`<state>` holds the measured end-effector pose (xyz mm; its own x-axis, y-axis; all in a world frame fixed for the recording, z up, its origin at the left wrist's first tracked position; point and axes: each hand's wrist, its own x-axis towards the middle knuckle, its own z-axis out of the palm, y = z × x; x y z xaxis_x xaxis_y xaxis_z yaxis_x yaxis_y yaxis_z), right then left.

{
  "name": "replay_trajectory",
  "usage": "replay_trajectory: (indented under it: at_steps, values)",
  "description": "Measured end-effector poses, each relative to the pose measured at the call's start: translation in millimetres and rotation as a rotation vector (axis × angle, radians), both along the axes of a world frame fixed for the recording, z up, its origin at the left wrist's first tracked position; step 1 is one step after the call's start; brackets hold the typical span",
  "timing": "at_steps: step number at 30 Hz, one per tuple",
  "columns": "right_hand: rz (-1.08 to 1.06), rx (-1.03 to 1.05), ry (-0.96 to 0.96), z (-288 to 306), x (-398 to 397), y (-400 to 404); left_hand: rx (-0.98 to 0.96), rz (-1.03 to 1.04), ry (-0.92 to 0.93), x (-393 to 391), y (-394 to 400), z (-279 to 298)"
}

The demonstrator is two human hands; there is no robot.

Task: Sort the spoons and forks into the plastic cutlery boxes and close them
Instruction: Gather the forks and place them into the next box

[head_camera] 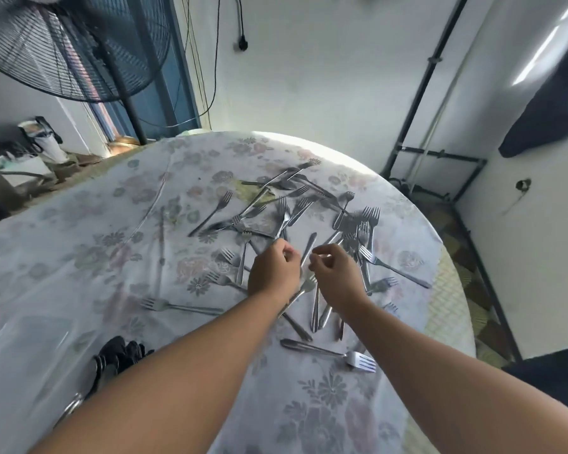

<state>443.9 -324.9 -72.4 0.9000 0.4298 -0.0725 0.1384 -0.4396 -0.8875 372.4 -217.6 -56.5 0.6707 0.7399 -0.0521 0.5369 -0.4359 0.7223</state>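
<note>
Both bare forearms reach over the flowered table (79,257), left hand (274,271) pinching a fork (284,221) by its handle, right hand (336,273) loosely curled, empty, above the scattered forks (309,244).

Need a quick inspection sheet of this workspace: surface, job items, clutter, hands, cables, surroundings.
Surface: round table under a floral cloth.
Job's things: forks scattered over the cloth; clear plastic box at near left, blurred.
Clutter: black gloves beside the box.
Hands: left hand and right hand over the pile, fingers curled; contents unclear.
Cables: black cable hanging down the wall.
Surroundings: standing fan at far left, dark pipes on the right wall.
</note>
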Motion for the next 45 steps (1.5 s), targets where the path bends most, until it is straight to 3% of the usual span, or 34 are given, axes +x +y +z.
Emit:
replay_trajectory:
  at_steps: [16,28,38,45]
  values:
    - [0.061,-0.014,-0.069,4,111,61,0.126,0.044,-0.006,111,57,-4]
    - [0.196,-0.074,-0.13,-27,241,136,0.451,-0.08,0.29,229,145,-34]
    - [0.255,-0.055,-0.138,-59,266,183,0.541,-0.219,0.668,276,181,-54]
    - [0.19,-0.094,-0.166,-66,296,195,0.687,-0.139,0.498,280,194,-70]
